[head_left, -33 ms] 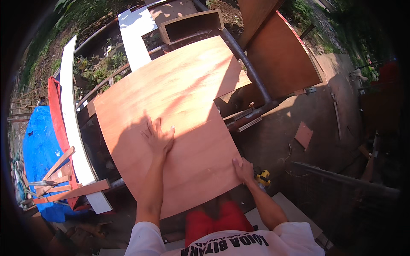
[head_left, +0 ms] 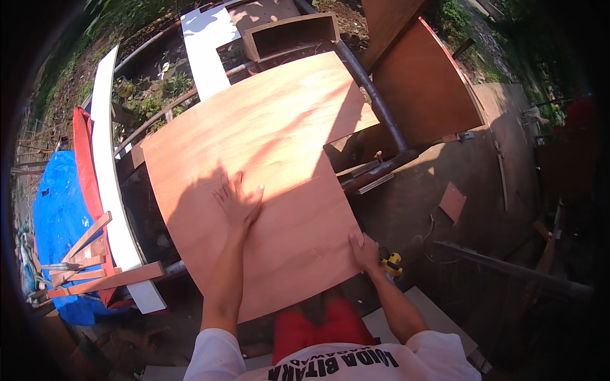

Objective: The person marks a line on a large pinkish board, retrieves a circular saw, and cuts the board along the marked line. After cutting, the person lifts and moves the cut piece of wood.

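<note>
A large plywood sheet [head_left: 286, 235] with a notch cut in its right side lies across a pipe frame in front of me. My left hand [head_left: 239, 206] rests flat on its face near the middle, fingers spread. At the sheet's near right edge, my right hand [head_left: 365, 254] grips the rim, thumb on top and the other fingers mostly hidden. Just beside that hand, lower down, is a yellow and black tool [head_left: 393, 263], partly covered by my forearm.
A dark pipe [head_left: 375, 105] of the frame runs along the right. Beyond the sheet stands an open wooden box [head_left: 292, 37]. White boards [head_left: 114, 190] and wood strips [head_left: 121, 279] lie left, by a blue tarp [head_left: 60, 216]. A brown panel [head_left: 422, 82] leans at the right; a small offcut [head_left: 452, 202] lies below it.
The scene has shifted slightly in the view. Both hands keep their places on the plywood sheet.
</note>
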Demonstrator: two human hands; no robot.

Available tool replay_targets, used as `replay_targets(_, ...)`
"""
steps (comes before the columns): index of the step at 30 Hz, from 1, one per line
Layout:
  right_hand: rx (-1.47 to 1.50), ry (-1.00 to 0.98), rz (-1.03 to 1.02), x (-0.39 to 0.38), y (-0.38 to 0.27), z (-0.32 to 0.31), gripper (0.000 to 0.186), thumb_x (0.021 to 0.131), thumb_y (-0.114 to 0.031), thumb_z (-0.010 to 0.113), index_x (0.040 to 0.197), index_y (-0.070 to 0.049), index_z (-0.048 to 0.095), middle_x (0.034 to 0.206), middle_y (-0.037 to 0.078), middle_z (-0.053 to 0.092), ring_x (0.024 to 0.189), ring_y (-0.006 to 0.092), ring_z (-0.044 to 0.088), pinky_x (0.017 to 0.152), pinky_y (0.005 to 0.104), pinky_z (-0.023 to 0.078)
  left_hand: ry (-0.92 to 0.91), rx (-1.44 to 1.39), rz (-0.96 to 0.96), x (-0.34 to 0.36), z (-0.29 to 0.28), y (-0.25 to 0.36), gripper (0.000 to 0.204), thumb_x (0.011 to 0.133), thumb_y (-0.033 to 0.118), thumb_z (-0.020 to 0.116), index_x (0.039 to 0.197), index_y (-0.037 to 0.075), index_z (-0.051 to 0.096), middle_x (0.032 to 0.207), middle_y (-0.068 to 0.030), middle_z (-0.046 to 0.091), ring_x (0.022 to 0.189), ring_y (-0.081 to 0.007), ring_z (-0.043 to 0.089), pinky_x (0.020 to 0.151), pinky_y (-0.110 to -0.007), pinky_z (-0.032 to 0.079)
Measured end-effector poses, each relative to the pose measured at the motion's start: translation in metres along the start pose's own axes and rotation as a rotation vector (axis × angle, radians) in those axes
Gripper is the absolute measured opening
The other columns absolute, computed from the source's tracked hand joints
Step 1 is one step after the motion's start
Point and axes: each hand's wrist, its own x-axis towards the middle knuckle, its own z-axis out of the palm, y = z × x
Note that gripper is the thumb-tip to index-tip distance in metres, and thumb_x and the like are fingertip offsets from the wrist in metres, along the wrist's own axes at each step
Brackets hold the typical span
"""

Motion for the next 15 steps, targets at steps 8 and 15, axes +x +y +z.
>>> replay_targets(8,-0.04,0.069,0.027,-0.061,0.005,0.043,0.05,0.101,-0.046,0.056,0.102,0.003,0.068,0.099,0.027,0.07,0.098,0.0497,0.065,0.083,0.05,0.052,0.295,0.003,-0.723,-0.234,-0.053,-0.153,0.087,0.08,0.044,0.081,0.139,0.0,0.036,0.137,-0.0229,0.037,0.133,-0.0421,0.033,0.113,-0.059,0.026)
replay_targets(15,0.139,-0.083,0.138,-0.143,0.029,0.089,0.059,0.101,-0.053,0.049,0.101,0.004,0.062,0.1,0.036,0.065,0.101,0.054,0.062,0.09,0.0587,0.046,-0.019,-1.984,-1.222,-0.38,0.01,-0.101,0.084,0.099,0.056,0.058,0.153,-0.003,0.03,0.157,-0.0196,0.036,0.146,-0.0329,0.034,0.122,-0.048,0.028)
